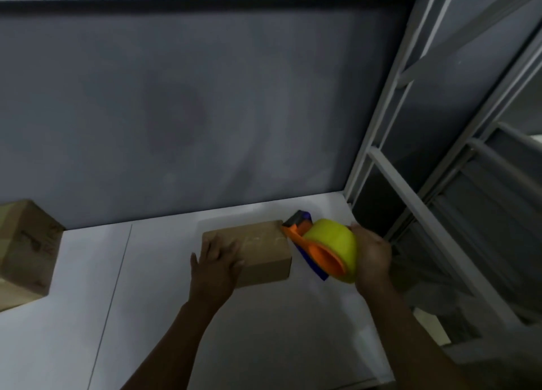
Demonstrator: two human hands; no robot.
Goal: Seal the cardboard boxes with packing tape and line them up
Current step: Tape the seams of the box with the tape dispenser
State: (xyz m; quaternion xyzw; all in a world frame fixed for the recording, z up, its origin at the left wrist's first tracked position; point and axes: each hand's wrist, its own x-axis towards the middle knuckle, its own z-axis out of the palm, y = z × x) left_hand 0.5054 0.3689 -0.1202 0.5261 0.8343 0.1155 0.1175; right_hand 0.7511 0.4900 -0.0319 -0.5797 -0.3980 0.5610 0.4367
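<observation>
- Two cardboard boxes sit on my white table (152,316): a small box (265,250) near the middle, under my hands, and a larger box (26,252) well apart at the left, cut off by the edge of view.
- The small box is a low rectangular block of plain, matte brown card with crisp corners and a closed top. A faint pale line crosses the top toward the right end, and I cannot tell whether it is tape.
- My left hand (215,262) lies flat on the left part of the box top, fingers straight and spread, pressing down.
- My right hand (372,257) curls around the tape dispenser (316,253), gripping it behind its fat yellow roll (334,238). The frame is smooth orange plastic with blue parts, and its dark nose touches the box's far right top corner.
- The tabletop is smooth and matte, with a thin dark seam (117,272) running front to back, left of the small box. Open surface lies between the two boxes and in front of the small one.
- A pale metal shelving frame (381,161) rises at the table's right edge, close beside my right hand. A flat grey wall panel (205,111) closes off the back, just past the small box.
</observation>
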